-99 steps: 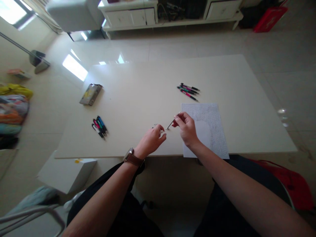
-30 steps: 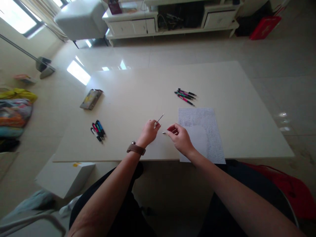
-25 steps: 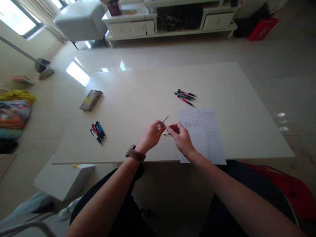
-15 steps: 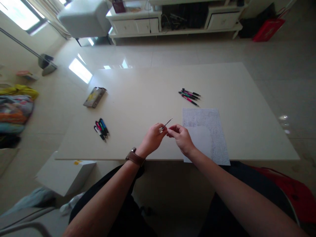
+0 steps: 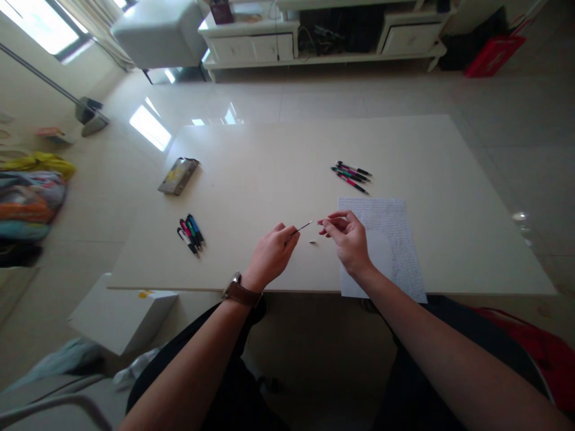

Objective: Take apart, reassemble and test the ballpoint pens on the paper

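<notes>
My left hand [image 5: 272, 254] is closed around a thin dark pen refill [image 5: 305, 227], its pale tip pointing up and to the right. Facing that tip, a short gap away, my right hand [image 5: 350, 240] pinches thumb and finger together; a tiny pale thing seems to be between them, too small to name. On the white table [image 5: 260, 167], just below the gap between the hands, lies a small metallic piece [image 5: 312, 242]. A sheet of paper covered in writing [image 5: 395, 239] lies partly beneath my right hand and wrist.
Several pens [image 5: 351, 175] lie together beyond the paper. Another group of pens [image 5: 191, 233] is to the left, with a flat box [image 5: 178, 176] behind it. A white box [image 5: 121, 317] stands below the table's left front edge.
My hands have moved apart, the right one going right and slightly up. A small metallic piece now shows on the table. The refill has tilted to a flatter angle.
</notes>
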Demonstrator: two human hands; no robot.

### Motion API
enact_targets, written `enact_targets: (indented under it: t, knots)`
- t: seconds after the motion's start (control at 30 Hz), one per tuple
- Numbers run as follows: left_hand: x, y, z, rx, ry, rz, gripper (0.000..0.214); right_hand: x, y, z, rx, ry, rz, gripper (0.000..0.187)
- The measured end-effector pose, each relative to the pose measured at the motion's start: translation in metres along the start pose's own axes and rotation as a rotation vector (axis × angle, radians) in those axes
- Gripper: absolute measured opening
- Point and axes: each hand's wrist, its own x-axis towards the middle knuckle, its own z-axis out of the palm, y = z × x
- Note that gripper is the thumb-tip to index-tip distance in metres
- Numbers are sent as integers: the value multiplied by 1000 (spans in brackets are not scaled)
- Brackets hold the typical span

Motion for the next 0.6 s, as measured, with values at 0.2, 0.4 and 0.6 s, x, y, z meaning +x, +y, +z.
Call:
enact_targets:
  t: [0.2, 0.4, 0.6]
  knots:
    - [-2, 2, 5, 32, -39, 40, 32, -1, -4, -1, 43, -8, -12, 29]
    - [-2, 3, 6, 57, -39, 43, 32, -2, -3, -1, -8, -56, 21, 29]
    - [-2, 5, 11, -4, -64, 38, 22, -5, 3, 1, 8, -187, 78, 32]
